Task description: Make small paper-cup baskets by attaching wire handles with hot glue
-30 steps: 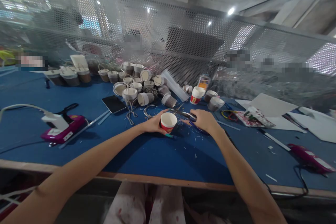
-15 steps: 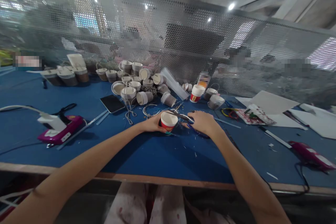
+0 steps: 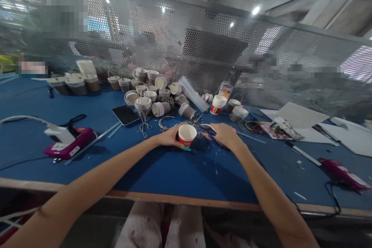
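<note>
A red and white paper cup (image 3: 187, 135) stands upright, mouth up, with my left hand (image 3: 172, 137) wrapped round its left side. The left thumb, with a teal nail or cover at its tip, lies low across the cup's front. My right hand (image 3: 223, 133) is closed on the handles of a pair of scissors (image 3: 205, 127). The blades point left, at the far right side of the cup's rim; I cannot tell whether they touch it. White slivers are scattered on the blue table (image 3: 177, 174) around the cup.
Behind my hands lies a heap of small twine-wrapped cups (image 3: 158, 91). A stack of paper cups (image 3: 217, 104) stands back right, before a perforated metal screen (image 3: 215, 46). A phone (image 3: 125, 115) and purple power strip (image 3: 69, 143) are left; white sheets (image 3: 299, 116) and another purple device (image 3: 344, 172) right.
The scissor blades have drawn back a little from over the cup's rim and look more open. My left hand keeps its hold on the cup. The view has shifted slightly.
</note>
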The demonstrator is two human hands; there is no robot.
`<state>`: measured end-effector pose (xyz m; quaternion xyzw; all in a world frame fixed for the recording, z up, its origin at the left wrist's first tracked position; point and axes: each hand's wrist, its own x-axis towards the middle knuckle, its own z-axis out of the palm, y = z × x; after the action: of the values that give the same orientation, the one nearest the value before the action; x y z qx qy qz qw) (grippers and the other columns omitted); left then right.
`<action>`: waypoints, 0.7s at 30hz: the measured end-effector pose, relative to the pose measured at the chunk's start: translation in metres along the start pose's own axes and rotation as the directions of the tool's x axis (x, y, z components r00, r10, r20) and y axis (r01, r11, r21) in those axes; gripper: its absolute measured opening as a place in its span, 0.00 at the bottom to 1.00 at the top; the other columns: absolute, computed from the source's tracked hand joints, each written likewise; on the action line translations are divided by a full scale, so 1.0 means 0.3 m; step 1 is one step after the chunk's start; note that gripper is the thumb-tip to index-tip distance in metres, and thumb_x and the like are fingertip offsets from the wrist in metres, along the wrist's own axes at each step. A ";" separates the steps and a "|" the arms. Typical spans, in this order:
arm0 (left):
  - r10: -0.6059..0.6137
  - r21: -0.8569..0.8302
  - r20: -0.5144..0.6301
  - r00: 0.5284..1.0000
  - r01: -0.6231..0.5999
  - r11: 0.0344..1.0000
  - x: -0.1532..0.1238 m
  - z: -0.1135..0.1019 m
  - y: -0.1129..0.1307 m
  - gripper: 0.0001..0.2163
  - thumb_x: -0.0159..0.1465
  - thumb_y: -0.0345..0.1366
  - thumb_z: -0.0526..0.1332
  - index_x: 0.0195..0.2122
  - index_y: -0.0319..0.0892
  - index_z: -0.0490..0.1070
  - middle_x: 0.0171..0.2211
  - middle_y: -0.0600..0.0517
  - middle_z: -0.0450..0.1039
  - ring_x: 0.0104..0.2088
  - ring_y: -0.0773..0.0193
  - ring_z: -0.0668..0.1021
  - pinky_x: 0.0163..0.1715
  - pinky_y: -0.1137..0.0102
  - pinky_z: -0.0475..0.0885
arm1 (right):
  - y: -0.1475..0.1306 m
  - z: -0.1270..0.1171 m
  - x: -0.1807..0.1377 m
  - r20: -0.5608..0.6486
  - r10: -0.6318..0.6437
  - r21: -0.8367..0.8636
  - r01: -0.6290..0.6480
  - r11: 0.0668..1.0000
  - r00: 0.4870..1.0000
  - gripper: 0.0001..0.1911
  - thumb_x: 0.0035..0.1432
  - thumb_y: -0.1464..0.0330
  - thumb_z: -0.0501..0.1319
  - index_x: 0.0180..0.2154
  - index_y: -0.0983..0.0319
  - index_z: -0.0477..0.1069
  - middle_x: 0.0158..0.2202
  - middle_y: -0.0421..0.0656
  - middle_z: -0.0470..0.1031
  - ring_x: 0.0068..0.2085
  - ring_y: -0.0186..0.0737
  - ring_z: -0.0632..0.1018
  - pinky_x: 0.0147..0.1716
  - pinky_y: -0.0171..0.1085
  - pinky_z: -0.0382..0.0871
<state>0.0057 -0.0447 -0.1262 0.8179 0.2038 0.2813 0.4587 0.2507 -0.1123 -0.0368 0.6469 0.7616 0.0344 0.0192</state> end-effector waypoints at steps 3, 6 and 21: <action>0.020 0.052 -0.042 0.999 -0.018 0.998 0.000 0.006 0.005 0.48 0.39 0.42 0.73 0.60 0.39 0.51 0.57 0.38 0.59 0.57 0.47 0.64 0.57 0.54 0.56 | 0.009 0.004 0.002 -0.041 -0.013 -0.031 0.012 0.999 0.999 0.27 0.53 0.44 0.50 0.38 0.58 0.71 0.35 0.46 0.76 0.36 0.45 0.76 0.27 0.34 0.56; 0.054 0.056 -0.039 0.998 -0.051 0.997 0.003 0.010 0.013 0.45 0.42 0.43 0.71 0.59 0.39 0.53 0.57 0.38 0.60 0.57 0.48 0.65 0.56 0.55 0.58 | 0.011 0.001 -0.002 -0.023 -0.045 -0.043 0.044 0.998 0.999 0.26 0.52 0.44 0.51 0.37 0.57 0.71 0.34 0.46 0.76 0.36 0.45 0.76 0.27 0.34 0.55; 0.042 -0.107 0.029 0.999 -0.038 0.994 0.006 0.009 0.018 0.36 0.46 0.40 0.70 0.55 0.38 0.59 0.51 0.41 0.68 0.52 0.52 0.70 0.52 0.58 0.63 | -0.019 -0.020 -0.006 0.048 -0.053 -0.019 0.054 0.998 0.997 0.27 0.53 0.44 0.50 0.38 0.56 0.74 0.37 0.46 0.77 0.37 0.46 0.77 0.32 0.35 0.61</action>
<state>0.0092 -0.0479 -0.1222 0.8005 0.1650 0.2883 0.4988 0.2451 -0.1151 -0.0312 0.6268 0.7774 0.0266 0.0447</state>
